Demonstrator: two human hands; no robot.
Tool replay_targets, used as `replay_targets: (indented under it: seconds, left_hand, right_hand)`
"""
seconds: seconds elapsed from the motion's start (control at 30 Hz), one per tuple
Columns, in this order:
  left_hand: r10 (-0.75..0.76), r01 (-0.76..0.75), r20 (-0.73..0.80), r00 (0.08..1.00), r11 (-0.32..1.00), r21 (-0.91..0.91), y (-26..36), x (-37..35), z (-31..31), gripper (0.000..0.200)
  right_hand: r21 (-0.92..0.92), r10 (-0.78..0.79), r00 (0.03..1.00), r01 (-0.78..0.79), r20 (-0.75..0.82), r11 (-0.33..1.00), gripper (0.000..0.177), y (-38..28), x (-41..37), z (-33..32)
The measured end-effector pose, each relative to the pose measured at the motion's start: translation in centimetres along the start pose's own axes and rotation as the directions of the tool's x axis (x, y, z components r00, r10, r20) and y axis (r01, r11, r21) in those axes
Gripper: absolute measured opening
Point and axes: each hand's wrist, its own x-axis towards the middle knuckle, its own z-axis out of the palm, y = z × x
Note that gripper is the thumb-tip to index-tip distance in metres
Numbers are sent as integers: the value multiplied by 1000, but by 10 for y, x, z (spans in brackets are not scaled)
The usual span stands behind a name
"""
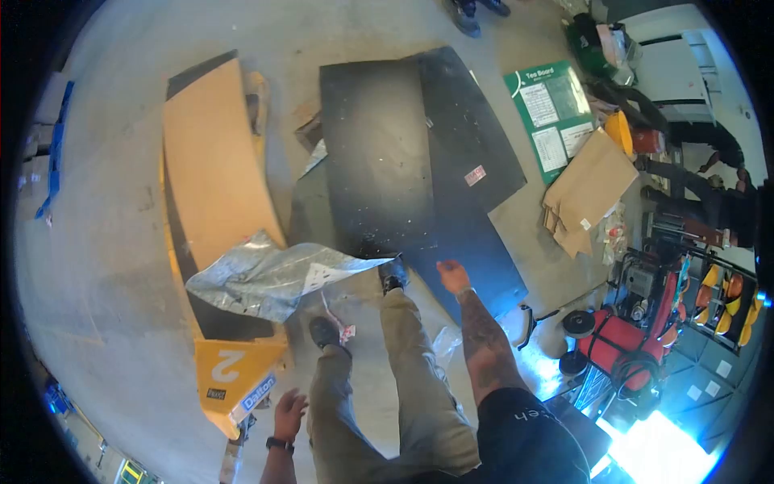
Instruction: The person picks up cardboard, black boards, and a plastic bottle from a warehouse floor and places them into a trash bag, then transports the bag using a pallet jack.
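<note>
My left hand, a dark watch at its wrist, is open beside the yellow pallet truck marked with a 2. My right hand is over the lower part of a black sheet, its fingers loosely bent and nothing visible in them. Ahead of my feet lies a larger black panel, overlapping other dark sheets. A crumpled silver foil sheet stretches from the pallet truck to my forward shoe. Long brown cardboard rests along the truck's forks.
To the right lie a green Tea Board and flattened cardboard. A red wheeled machine stands at lower right, near a rack of yellow and orange helmets. Another person is at far right; someone's shoes show at the top.
</note>
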Motion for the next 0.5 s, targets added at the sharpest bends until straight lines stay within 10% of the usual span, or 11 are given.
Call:
replay_targets:
  seconds: [0.27,0.5]
  left_hand:
    - [-520,520,-139,843,853,-36,-82,-10,29,41]
    - [-531,516,-31,847,835,-193,-78,-29,61,44]
  right_hand:
    - [-175,-135,966,97,-222,980,67,-41,184,37]
    - [-32,-107,955,102,-276,994,81,-77,196,51]
